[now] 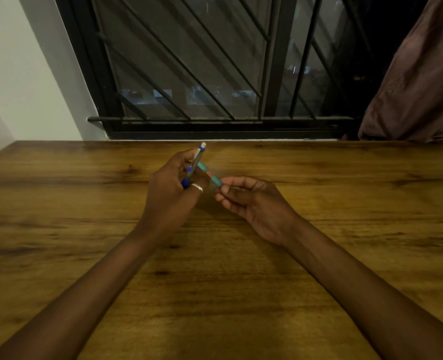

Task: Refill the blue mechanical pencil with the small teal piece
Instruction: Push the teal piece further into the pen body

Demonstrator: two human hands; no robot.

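Wooden table (pixel 319 255) beneath barred window (pixel 202 61).

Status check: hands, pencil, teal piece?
Left hand shut on blue mechanical pencil, white end up. Right hand pinching teal piece, its far end at the pencil. Both above the wooden table. Nothing in the way.

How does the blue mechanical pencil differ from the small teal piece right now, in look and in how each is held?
The blue mechanical pencil is grey-bodied with blue trim and a white end pointing up and away; the small teal piece is plain teal and slants down to the right. The pencil sits in the left hand; the right hand pinches the teal piece's lower end. The teal piece looks shorter. Both are slim, off the wooden table, and cross near the left fingers.
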